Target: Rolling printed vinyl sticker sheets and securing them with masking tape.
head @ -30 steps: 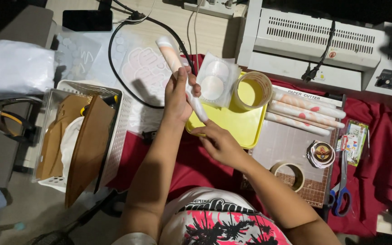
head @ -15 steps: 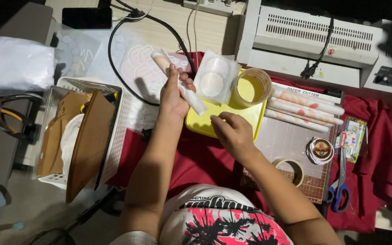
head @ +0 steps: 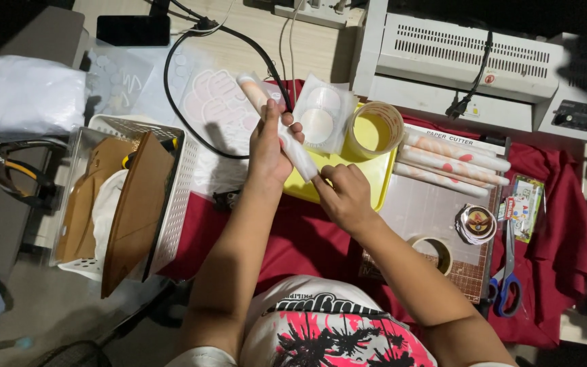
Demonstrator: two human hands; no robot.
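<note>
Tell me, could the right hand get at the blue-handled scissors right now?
Probably not at once: the right hand is pinching the rolled sheet. The scissors lie uncovered on its side.

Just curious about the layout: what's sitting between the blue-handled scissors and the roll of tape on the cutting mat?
In the head view, only bare cutting mat lies between the scissors and the tape roll.

A tape roll (head: pixel 375 129) sits on the tray (head: pixel 375 180), basket (head: pixel 171 197) to its left, rolled sheets (head: pixel 453 160) to its right.
</note>
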